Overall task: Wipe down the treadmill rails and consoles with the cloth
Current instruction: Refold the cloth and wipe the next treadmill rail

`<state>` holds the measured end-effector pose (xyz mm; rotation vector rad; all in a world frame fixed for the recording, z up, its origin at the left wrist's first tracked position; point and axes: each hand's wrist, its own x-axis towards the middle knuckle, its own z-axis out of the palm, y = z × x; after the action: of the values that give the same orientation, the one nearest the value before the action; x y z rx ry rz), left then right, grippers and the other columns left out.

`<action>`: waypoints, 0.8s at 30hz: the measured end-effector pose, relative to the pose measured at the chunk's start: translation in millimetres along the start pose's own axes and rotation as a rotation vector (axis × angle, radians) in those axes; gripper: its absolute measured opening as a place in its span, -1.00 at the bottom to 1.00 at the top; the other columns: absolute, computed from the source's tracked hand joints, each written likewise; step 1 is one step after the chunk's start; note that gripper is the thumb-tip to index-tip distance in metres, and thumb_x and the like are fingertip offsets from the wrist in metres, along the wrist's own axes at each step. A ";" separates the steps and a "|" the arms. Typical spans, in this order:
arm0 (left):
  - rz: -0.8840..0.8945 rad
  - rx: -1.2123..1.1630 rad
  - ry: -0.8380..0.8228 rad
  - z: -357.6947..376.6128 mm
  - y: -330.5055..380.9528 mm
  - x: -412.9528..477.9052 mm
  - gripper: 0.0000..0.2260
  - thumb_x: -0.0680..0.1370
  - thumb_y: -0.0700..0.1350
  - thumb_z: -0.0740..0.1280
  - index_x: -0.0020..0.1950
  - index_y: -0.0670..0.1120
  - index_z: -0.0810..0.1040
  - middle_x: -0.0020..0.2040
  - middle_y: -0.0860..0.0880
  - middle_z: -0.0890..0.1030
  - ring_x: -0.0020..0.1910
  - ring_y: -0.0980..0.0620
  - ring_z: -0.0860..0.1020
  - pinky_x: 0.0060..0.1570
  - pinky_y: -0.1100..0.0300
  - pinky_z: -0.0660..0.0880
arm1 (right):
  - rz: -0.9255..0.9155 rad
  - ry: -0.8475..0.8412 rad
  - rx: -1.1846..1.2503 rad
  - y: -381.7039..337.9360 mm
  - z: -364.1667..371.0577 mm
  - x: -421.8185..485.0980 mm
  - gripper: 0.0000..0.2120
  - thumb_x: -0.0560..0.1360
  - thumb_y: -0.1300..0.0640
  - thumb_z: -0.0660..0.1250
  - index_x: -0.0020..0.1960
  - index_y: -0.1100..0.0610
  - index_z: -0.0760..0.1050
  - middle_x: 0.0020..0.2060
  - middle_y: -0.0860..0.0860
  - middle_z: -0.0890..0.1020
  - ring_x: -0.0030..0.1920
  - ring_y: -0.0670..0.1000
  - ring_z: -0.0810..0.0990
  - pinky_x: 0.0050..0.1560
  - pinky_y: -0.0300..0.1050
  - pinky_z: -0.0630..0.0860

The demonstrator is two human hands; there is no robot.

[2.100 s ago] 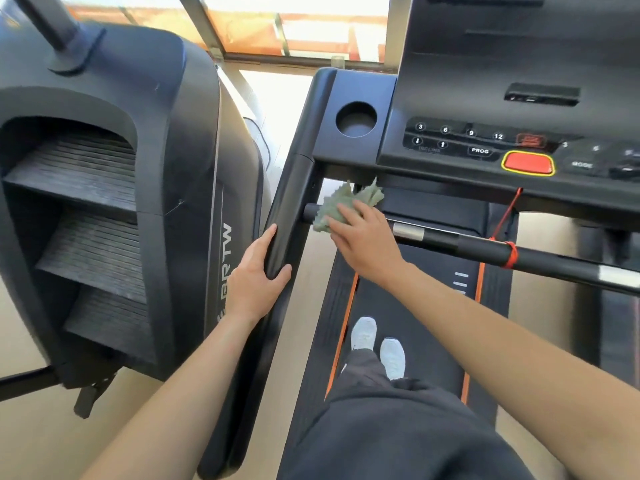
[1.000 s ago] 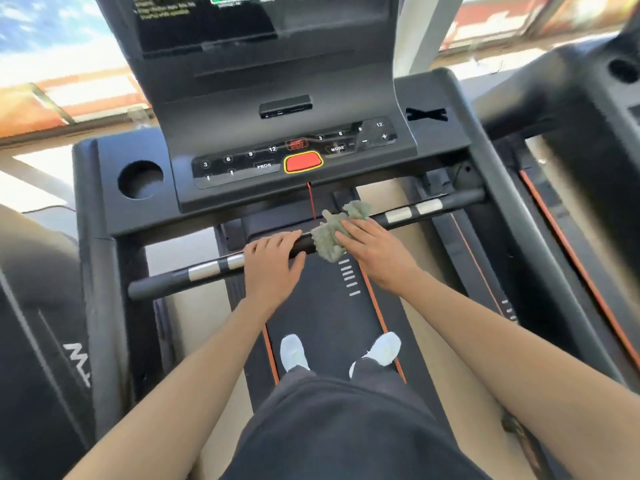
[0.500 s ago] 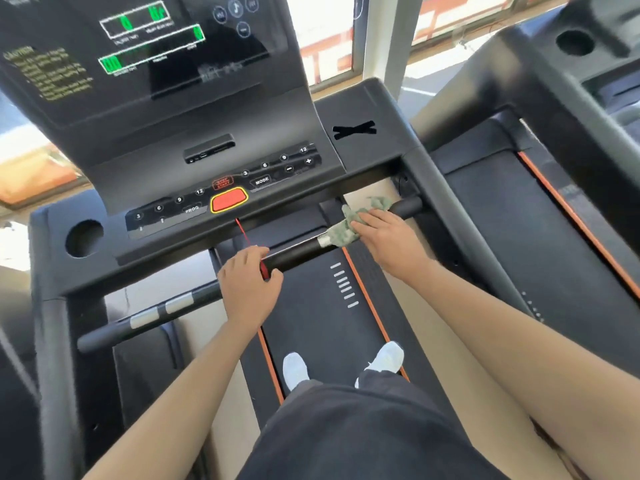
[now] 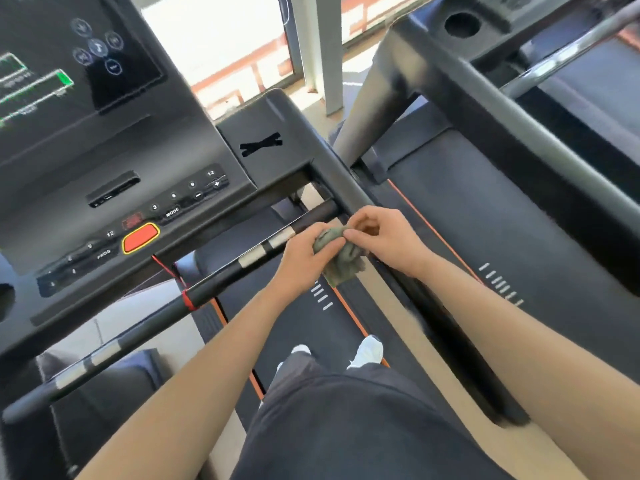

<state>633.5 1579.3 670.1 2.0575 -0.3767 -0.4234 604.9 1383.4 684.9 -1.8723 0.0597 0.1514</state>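
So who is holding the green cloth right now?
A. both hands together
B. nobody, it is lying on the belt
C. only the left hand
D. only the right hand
A: the left hand and the right hand both pinch the bunched green cloth between them, just off the right end of the front handlebar.

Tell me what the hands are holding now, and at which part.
Both hold the cloth: the left hand grips its upper left part, the right hand pinches its top edge. The lower part hangs free.
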 end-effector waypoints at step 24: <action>-0.938 -0.914 -0.153 122.1 -62.5 11.6 -0.82 0.73 -0.06 0.17 0.18 -0.04 0.55 0.19 -0.18 0.65 0.05 -0.14 0.65 0.01 -0.03 0.63 | 0.554 0.339 -0.648 76.0 -7.7 -194.1 -0.26 0.53 -0.13 0.38 0.61 -0.12 0.12 0.40 -0.10 0.45 0.29 0.02 0.47 0.27 0.04 0.46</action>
<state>595.6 1511.7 556.3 1.1742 0.6475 -1.0740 404.3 1346.2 641.5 -2.4691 0.8534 0.2510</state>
